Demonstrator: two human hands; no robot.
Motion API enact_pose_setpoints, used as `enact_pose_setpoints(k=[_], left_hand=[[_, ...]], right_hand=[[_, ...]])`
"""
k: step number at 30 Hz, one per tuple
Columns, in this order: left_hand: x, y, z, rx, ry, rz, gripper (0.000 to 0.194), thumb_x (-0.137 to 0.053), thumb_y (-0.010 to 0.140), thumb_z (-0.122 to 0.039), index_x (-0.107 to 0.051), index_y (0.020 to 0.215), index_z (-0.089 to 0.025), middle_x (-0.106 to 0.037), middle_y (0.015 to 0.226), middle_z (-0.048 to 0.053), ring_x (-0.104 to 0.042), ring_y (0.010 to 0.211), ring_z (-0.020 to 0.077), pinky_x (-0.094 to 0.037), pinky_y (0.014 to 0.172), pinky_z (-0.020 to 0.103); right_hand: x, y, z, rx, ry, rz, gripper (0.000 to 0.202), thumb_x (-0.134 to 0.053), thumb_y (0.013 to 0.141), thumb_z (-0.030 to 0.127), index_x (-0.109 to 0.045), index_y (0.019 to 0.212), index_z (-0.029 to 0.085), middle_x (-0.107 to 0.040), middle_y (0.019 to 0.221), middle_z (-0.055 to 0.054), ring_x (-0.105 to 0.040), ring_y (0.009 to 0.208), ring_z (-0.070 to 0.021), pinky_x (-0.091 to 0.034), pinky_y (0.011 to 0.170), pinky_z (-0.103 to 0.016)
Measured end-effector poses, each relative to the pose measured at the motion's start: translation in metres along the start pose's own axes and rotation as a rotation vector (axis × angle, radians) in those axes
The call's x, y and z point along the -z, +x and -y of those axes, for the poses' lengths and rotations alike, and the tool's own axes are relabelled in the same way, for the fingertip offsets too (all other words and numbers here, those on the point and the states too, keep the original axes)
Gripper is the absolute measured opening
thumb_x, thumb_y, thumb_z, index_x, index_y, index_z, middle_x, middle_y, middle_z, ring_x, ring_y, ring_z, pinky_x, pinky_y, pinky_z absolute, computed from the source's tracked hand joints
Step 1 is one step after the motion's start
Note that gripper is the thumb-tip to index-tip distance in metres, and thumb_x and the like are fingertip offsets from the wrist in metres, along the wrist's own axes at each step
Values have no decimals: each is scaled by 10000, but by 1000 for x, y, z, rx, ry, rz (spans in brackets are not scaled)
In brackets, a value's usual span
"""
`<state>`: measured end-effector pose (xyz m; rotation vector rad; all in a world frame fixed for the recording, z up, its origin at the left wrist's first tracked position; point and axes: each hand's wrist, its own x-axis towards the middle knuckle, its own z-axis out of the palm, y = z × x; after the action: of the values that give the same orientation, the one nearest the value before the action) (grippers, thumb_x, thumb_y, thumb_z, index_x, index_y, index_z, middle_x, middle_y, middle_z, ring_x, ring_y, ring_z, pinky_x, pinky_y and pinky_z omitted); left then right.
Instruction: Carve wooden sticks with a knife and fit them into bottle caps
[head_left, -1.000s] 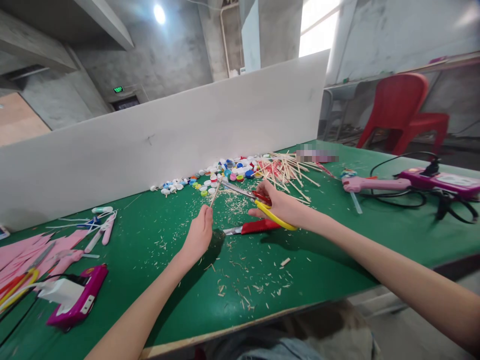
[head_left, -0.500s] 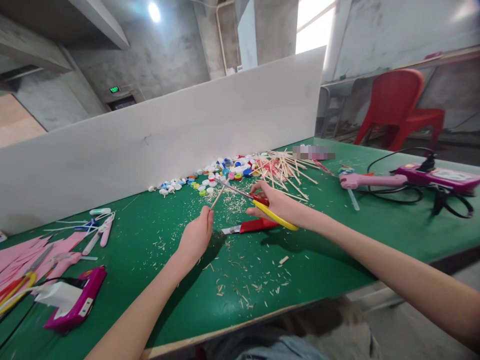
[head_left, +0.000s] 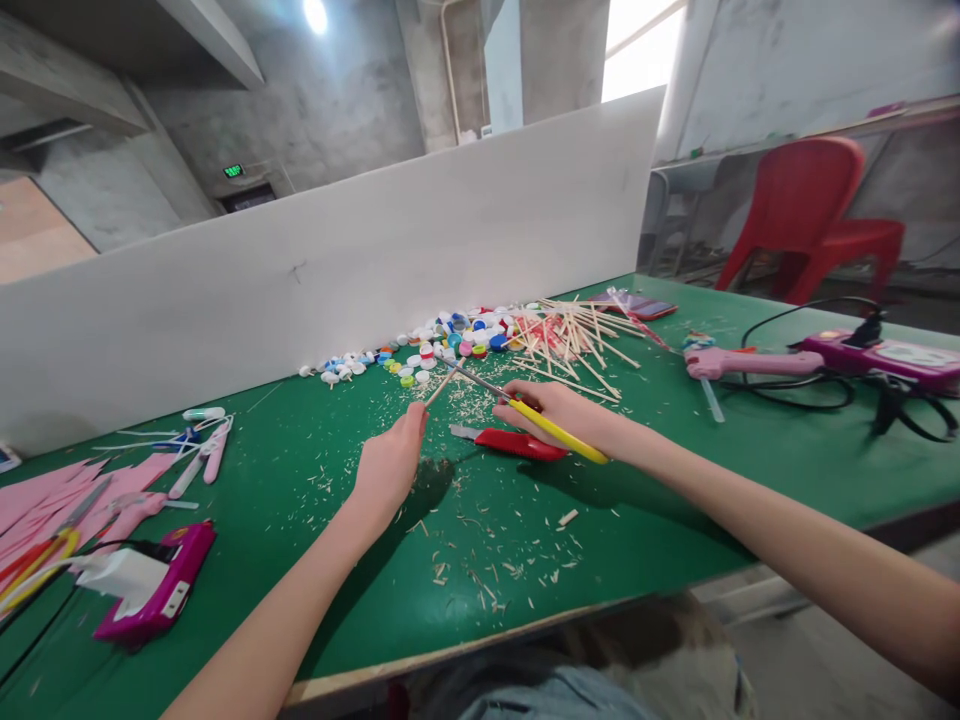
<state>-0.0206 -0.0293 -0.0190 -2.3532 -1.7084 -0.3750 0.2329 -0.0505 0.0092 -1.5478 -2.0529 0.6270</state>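
Note:
My left hand (head_left: 391, 455) is closed around a thin wooden stick (head_left: 442, 386), its free end slanting up and to the right. My right hand (head_left: 551, 410) grips a pair of scissors (head_left: 559, 432) with yellow handles. The scissor blades reach left and meet the stick near its upper end; whether they bite into it I cannot tell. Below the right hand a red utility knife (head_left: 517, 443) lies on the green table, its blade pointing left. Wood shavings (head_left: 487, 575) are scattered around both hands.
Behind my hands lie a pile of coloured bottle caps (head_left: 450, 340) and loose wooden sticks (head_left: 592, 345), before a white partition (head_left: 360, 260). On the right are a pink glue gun (head_left: 750, 363) and a purple power strip (head_left: 885, 360). Another power strip (head_left: 161, 590) and pink sheets (head_left: 45, 510) sit left.
The scissor blades look closer together than before. Both hands keep their grip and stay nearly in place. The whole view has shifted slightly.

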Motion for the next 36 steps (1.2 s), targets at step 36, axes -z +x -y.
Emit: enact_pose_setpoints(k=[36], left_hand=[[0, -11, -29, 25, -506, 63, 376, -225, 1029, -377, -467, 1246, -187, -700, 926, 107, -600, 614, 176, -387, 597, 268]], right_hand=[[-8, 0, 9, 28, -93, 41, 343, -566, 956, 496, -627, 1052, 173, -640, 891, -21, -570, 738, -135, -485, 737, -329]])
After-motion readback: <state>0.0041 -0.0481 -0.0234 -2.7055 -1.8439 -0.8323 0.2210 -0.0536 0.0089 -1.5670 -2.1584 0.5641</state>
